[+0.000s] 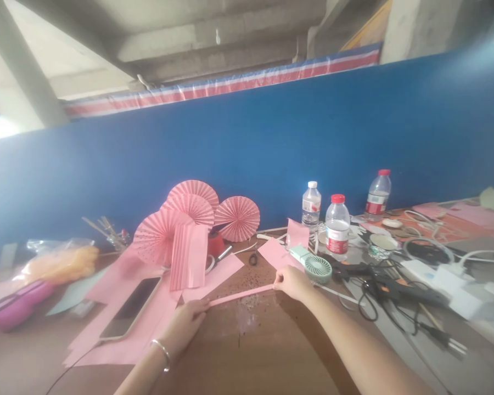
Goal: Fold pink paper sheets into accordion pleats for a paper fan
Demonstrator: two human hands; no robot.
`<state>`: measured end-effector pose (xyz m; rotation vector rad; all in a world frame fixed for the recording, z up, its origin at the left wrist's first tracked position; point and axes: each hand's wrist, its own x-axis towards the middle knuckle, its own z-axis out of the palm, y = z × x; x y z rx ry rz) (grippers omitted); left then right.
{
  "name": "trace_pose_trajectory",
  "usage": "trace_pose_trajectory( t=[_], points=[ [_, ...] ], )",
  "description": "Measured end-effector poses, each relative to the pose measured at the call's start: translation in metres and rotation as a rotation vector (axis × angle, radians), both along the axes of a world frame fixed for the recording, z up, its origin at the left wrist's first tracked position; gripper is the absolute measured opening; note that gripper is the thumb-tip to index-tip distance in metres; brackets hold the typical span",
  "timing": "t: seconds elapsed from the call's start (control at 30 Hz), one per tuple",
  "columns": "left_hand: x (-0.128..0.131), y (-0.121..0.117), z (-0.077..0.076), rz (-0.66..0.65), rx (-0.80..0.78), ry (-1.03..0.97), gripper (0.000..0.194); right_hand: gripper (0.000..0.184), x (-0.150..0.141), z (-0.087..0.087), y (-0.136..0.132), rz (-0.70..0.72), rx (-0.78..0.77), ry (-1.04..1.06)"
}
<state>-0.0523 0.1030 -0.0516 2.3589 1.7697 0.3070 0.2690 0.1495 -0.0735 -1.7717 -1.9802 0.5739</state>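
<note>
A narrow folded strip of pink paper (242, 295) stretches between my two hands, just over the brown table. My left hand (190, 321), with a silver bangle at the wrist, is closed on the strip's left end. At the other end, the fingers of my right hand (292, 282) pinch the paper. Behind my left hand stands a partly pleated pink sheet (189, 255). Several round pink paper fans (236, 218) lean against the blue wall. A mint-green handheld fan (316, 269) lies just beyond my right hand.
A smartphone (132, 307) rests on pink sheets at the left, near a magenta pouch (18, 304). Plastic bottles (337, 225) stand at the back right. A black-corded tool (399, 285), white chargers (456, 291) and cables crowd the right side. Dark specks dot the table centre.
</note>
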Motion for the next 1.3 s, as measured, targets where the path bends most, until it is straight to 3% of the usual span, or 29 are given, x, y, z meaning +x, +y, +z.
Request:
trace_pose_trajectory(
  t=[0.13, 0.23, 0.4, 0.47, 0.53, 0.63, 0.77, 0.93, 1.03, 1.3],
  points=[
    [0.008, 0.005, 0.017, -0.015, -0.059, 0.086, 0.03, 0.009, 0.0, -0.002, 0.001, 0.006, 0.005, 0.005],
    [0.034, 0.017, 0.023, -0.011, -0.098, 0.152, 0.022, 0.009, -0.001, -0.003, 0.001, 0.009, 0.019, 0.01],
    [0.087, 0.046, 0.012, -0.068, -0.124, 0.095, 0.012, 0.009, 0.0, -0.005, -0.001, 0.002, 0.081, 0.004],
    [0.096, 0.052, 0.007, -0.079, -0.146, 0.035, 0.018, 0.009, 0.001, -0.006, -0.001, -0.003, 0.11, 0.004],
    [0.096, 0.055, 0.005, -0.083, -0.176, -0.038, 0.022, 0.008, 0.001, -0.007, -0.001, -0.012, 0.132, 0.013],
    [0.087, 0.054, 0.003, -0.096, -0.231, -0.174, 0.011, 0.01, -0.003, -0.01, 0.001, -0.052, 0.165, 0.036],
    [0.083, 0.054, -0.002, -0.077, -0.329, -0.455, 0.015, 0.03, -0.013, -0.012, 0.0, -0.093, 0.226, 0.091],
    [0.094, 0.053, -0.005, -0.068, -0.545, -0.828, 0.029, 0.039, -0.032, -0.011, -0.011, -0.004, 0.28, 0.367],
    [0.098, 0.047, -0.001, -0.085, -0.645, -0.977, 0.039, 0.045, -0.048, -0.01, -0.019, 0.069, 0.202, 0.493],
    [0.107, 0.041, -0.004, 0.018, -0.701, -1.026, 0.048, 0.054, -0.089, -0.01, -0.008, 0.228, 0.026, 0.766]
  ],
)
